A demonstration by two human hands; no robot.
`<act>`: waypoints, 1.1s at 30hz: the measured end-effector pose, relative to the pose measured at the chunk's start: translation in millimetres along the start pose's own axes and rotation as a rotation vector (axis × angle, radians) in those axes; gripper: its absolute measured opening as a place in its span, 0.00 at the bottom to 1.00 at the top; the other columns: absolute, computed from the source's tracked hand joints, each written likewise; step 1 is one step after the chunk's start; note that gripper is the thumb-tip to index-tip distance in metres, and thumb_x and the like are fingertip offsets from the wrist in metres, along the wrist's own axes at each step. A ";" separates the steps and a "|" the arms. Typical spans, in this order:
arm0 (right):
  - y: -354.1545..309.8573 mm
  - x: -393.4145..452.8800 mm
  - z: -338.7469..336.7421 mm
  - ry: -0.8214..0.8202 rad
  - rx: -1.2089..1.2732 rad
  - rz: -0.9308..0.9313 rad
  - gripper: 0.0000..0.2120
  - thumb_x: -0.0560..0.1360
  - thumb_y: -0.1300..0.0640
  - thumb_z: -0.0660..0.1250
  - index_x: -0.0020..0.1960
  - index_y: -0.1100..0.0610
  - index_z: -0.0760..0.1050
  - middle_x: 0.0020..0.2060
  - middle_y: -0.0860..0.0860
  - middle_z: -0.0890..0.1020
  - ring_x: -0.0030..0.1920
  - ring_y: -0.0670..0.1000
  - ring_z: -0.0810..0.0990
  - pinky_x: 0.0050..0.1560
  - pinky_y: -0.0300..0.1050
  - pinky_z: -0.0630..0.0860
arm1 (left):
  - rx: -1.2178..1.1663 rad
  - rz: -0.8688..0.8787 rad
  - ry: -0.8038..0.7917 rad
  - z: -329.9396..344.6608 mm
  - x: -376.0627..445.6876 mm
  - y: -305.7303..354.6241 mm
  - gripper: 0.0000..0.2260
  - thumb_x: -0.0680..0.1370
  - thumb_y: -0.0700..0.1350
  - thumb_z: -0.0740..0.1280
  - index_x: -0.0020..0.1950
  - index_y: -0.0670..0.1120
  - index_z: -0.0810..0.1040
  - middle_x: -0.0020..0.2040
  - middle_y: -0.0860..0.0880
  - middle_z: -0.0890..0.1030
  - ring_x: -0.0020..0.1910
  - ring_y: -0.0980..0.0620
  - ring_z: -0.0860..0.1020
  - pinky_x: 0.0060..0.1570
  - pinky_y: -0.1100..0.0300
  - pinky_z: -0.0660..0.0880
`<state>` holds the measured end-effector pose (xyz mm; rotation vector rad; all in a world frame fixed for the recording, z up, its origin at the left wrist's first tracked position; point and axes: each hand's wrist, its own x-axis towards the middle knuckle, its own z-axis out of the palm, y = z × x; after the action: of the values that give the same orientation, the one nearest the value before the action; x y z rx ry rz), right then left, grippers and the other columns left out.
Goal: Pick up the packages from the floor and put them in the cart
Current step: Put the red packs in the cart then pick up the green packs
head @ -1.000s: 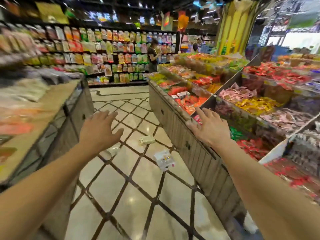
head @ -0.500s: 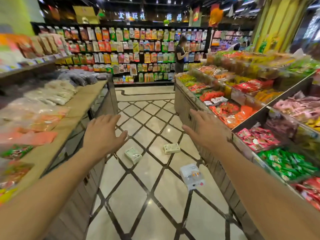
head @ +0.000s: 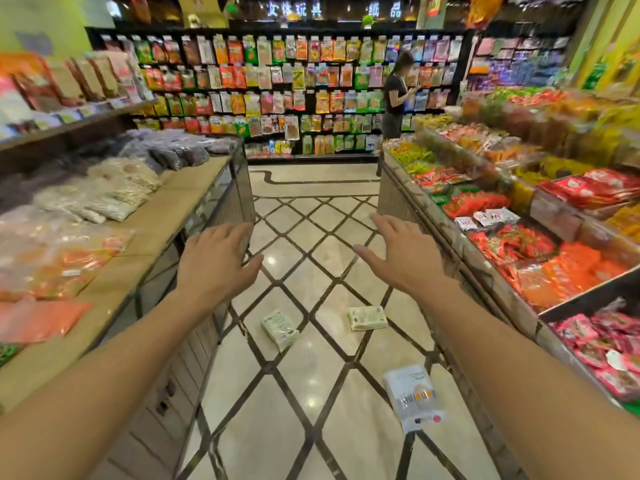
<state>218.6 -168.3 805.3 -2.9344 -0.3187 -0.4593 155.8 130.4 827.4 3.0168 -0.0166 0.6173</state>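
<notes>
- Head view looked down a shop aisle with a tiled floor (head: 304,403) of pale diamonds edged in dark lines.
- At 9 o'clock stood a wooden worktop (head: 162,220) bearing clear bags of pale and orange goods.
- Left hand (head: 214,261) hung palm down over the aisle near that worktop's edge, its fingers (head: 239,233) spread apart and holding nothing.
- Below the left hand, toward 6 o'clock, a green-and-white package (head: 280,329) lay flat on the floor, tilted across a dark tile line.
- Just right of it, well apart, a pale yellow package (head: 367,318) lay flat on the floor.
- Right hand (head: 405,258) hovered palm down at the same height as the left, fingers (head: 384,223) apart, empty, above the yellow package.
- Nearer the camera, at 5 o'clock, a white package (head: 414,396) with orange marks lay on the floor close beside the right forearm.
- At 3 o'clock ran sloped display bins (head: 519,244) of red, orange and pink packets.
- At 12 o'clock a wall of hanging snack bags (head: 277,81) closed the aisle, with a person in dark clothes (head: 396,95) standing before it.
</notes>
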 end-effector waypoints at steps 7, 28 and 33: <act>9.2 128.7 71.9 -0.029 -0.033 0.012 0.36 0.80 0.29 0.53 0.82 0.46 0.58 0.78 0.51 0.69 0.76 0.57 0.67 0.68 0.60 0.71 | -0.043 -0.010 -0.035 101.8 128.1 -36.5 0.30 0.77 0.62 0.63 0.74 0.44 0.74 0.68 0.42 0.80 0.66 0.39 0.77 0.64 0.44 0.73; 54.8 437.5 281.2 -0.072 0.257 0.092 0.30 0.80 0.37 0.64 0.77 0.51 0.70 0.69 0.50 0.79 0.69 0.55 0.76 0.62 0.51 0.75 | -0.227 -0.016 -0.162 335.2 447.6 -65.2 0.24 0.78 0.57 0.67 0.68 0.43 0.80 0.60 0.42 0.84 0.57 0.38 0.82 0.51 0.46 0.78; 96.5 511.7 353.0 -0.100 0.357 0.177 0.28 0.81 0.39 0.65 0.76 0.51 0.71 0.67 0.51 0.79 0.68 0.54 0.76 0.60 0.52 0.76 | -0.213 -0.088 -0.196 405.6 506.6 -65.8 0.22 0.79 0.57 0.65 0.65 0.43 0.81 0.59 0.43 0.84 0.57 0.39 0.82 0.48 0.47 0.78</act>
<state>817.2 -102.1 623.7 -2.6098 -0.1329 -0.2063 782.3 171.4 650.3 2.8393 0.0385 0.2905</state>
